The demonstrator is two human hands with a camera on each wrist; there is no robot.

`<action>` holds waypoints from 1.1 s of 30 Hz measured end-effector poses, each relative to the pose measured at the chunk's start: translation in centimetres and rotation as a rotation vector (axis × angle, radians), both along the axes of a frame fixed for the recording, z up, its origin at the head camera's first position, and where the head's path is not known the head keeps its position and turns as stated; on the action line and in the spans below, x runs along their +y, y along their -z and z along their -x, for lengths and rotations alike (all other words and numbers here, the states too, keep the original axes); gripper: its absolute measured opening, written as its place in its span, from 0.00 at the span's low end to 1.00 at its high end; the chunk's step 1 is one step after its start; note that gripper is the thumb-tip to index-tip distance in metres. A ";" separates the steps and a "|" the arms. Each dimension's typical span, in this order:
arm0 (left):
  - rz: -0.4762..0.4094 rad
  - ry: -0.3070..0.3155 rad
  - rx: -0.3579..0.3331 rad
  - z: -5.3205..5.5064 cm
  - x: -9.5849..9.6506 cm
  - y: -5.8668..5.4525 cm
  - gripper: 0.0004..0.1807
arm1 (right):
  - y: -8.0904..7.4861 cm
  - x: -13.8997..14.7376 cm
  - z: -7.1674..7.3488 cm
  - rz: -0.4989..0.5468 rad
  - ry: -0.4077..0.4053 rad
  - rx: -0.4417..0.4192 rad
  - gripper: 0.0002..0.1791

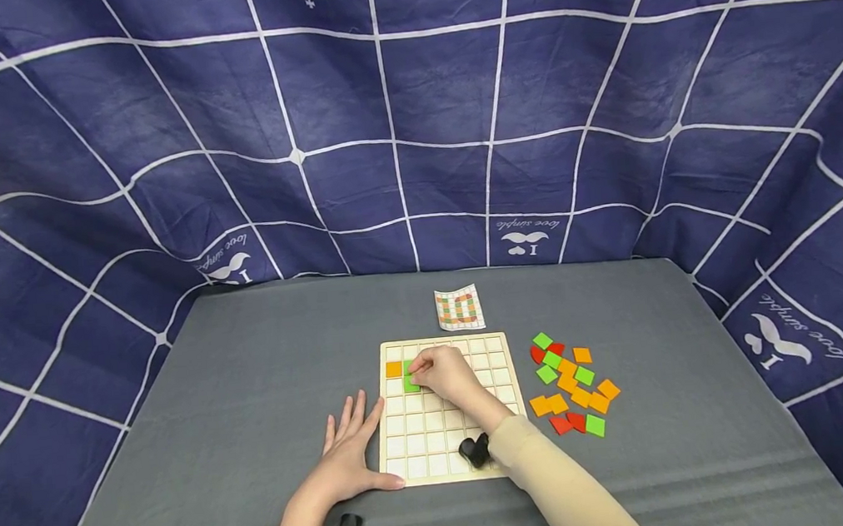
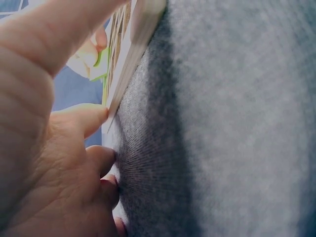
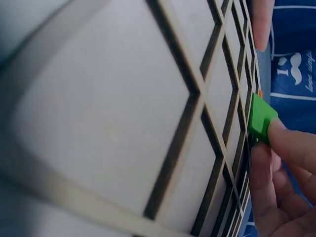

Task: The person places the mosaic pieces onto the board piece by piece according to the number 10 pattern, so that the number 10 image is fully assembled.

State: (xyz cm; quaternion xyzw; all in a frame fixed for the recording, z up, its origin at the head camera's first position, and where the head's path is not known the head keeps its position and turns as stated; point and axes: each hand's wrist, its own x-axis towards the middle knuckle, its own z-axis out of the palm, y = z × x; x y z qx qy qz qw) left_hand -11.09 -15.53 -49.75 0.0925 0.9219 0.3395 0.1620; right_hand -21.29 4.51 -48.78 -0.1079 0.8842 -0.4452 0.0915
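My right hand pinches a green square tile between thumb and fingers, over the upper left of the wooden grid board. In the right wrist view the tile is tilted against the grid ridges. An orange tile lies in a cell at the board's left edge, just left of the green. My left hand is spread beside the board, its thumb at the near left corner and index fingertip at the left edge. The left wrist view has that index finger against the board's side.
Loose orange tiles, green tiles and red pieces lie scattered right of the board. Behind it lies a printed pattern card. Grey cloth covers the table, and a blue curtain hangs around it.
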 end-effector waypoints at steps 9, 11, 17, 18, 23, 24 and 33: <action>-0.002 0.002 0.003 0.0 -0.1 0.1 0.69 | -0.1 -0.3 -0.3 -0.124 -0.046 0.097 0.03; -0.003 0.000 0.000 0.0 -0.1 0.1 0.70 | 0.0 -0.4 -0.4 -0.139 -0.050 0.114 0.04; -0.001 -0.002 0.000 0.0 -0.1 0.1 0.70 | -0.4 -0.2 -0.6 -0.100 -0.028 0.076 0.05; 0.000 -0.002 0.001 0.0 -0.2 0.1 0.69 | -0.6 -0.1 -0.6 -0.088 -0.017 0.064 0.05; -0.005 -0.001 0.000 0.0 -0.3 0.2 0.69 | -1.7 1.4 -0.5 -0.004 0.044 0.041 0.06; -0.004 -0.002 -0.002 0.0 -0.3 0.2 0.69 | -2.0 1.9 -0.4 0.015 0.060 0.043 0.06; -0.011 0.000 0.008 0.0 -0.1 0.3 0.70 | -3.4 7.8 0.4 0.074 0.252 0.040 0.09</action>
